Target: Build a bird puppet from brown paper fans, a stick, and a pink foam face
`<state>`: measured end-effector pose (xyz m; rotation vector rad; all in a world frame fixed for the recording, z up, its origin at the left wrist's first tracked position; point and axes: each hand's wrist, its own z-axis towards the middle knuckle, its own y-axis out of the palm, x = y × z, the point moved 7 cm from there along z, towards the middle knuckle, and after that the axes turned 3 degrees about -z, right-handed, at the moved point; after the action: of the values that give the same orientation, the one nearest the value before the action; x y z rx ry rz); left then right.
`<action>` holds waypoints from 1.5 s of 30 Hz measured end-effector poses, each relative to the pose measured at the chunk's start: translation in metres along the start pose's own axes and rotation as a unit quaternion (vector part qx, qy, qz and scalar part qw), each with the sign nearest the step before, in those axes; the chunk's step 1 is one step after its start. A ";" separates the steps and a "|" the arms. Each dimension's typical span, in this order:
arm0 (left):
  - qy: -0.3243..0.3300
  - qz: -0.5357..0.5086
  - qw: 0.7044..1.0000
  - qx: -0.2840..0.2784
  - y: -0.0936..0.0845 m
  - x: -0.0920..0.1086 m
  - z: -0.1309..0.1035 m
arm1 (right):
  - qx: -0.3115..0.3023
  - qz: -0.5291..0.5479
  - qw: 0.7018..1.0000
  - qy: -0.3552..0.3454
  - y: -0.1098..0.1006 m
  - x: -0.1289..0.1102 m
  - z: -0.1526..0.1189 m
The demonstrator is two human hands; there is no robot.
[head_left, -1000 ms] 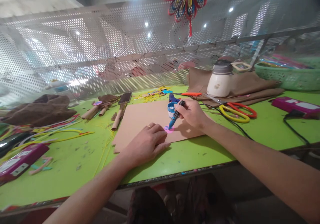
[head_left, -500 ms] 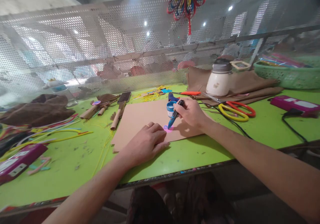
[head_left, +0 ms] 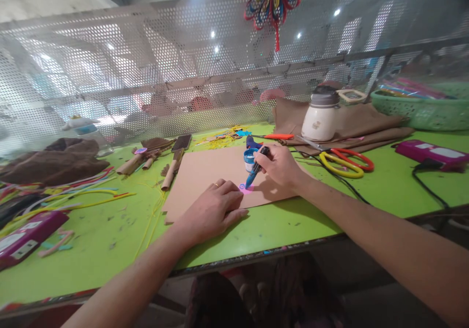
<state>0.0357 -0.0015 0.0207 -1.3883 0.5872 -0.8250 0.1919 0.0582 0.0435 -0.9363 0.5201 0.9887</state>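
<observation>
My right hand (head_left: 279,164) is closed round a blue pen-like tool (head_left: 253,174), tilted with its tip down on a small pink piece (head_left: 249,190). Beside the tip is a small blue ring-shaped mark (head_left: 242,186). My left hand (head_left: 216,206) lies palm down on the front edge of the brown board (head_left: 205,167), its fingers close to the pink piece; whether they hold its edge is hidden. A small blue-rimmed pot (head_left: 250,159) with white contents stands on the board just behind the tool.
On the green table (head_left: 120,240) lie scissors (head_left: 342,164), purple devices (head_left: 432,153) at both sides, rolled brown pieces (head_left: 170,173) and coloured strips (head_left: 84,198). Behind stand a white jar (head_left: 319,120) on brown cloth (head_left: 373,123) and a green basket (head_left: 421,111).
</observation>
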 end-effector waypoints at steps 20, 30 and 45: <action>0.000 0.002 1.000 0.009 0.000 -0.001 0.000 | 0.008 -0.010 1.000 -0.010 0.000 0.000 0.001; -0.002 0.004 1.000 0.012 0.000 -0.001 -0.001 | 0.013 -0.025 1.000 -0.006 -0.002 -0.001 0.001; -0.001 0.009 1.000 0.003 0.001 -0.001 0.001 | 0.016 -0.029 0.999 -0.004 -0.002 -0.002 0.001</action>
<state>0.0358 -0.0005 0.0200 -1.3769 0.5947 -0.8103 0.1929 0.0577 0.0460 -0.9148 0.4980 0.9280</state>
